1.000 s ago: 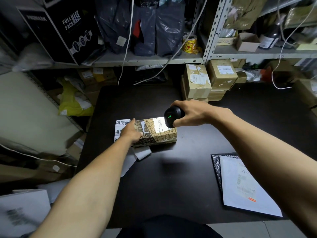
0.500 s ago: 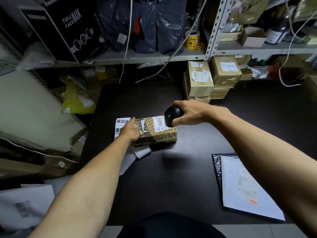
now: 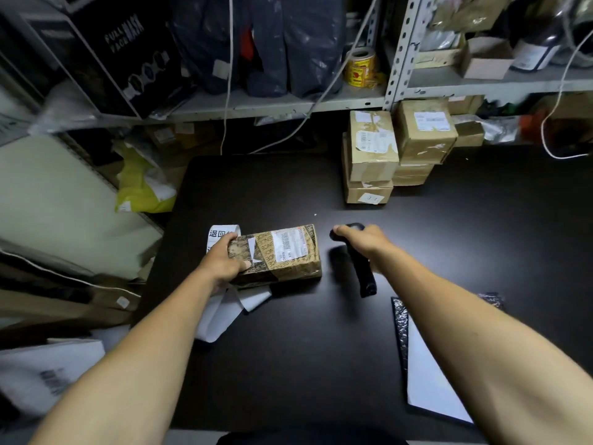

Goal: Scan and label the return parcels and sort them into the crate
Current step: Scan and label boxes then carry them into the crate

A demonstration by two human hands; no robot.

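Now the brown taped parcel [image 3: 278, 253] sits near the tabletop's [image 3: 288, 364] left edge, left hand [image 3: 224, 263] gripping its near-left end. Right hand [image 3: 361, 240] grasps the black barcode scanner [image 3: 361, 271] just beside it. Risk: scanner clips the parcel, skewing it.

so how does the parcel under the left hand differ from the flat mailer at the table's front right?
The patterned brown parcel is a taped box with some height; the white mailer lies flat and thin. The left hand grips the parcel's left end; nothing touches the mailer. The parcel sits mid-table partly over white label sheets; the mailer overhangs the front edge. Both carry a printed label and lie on the black table.
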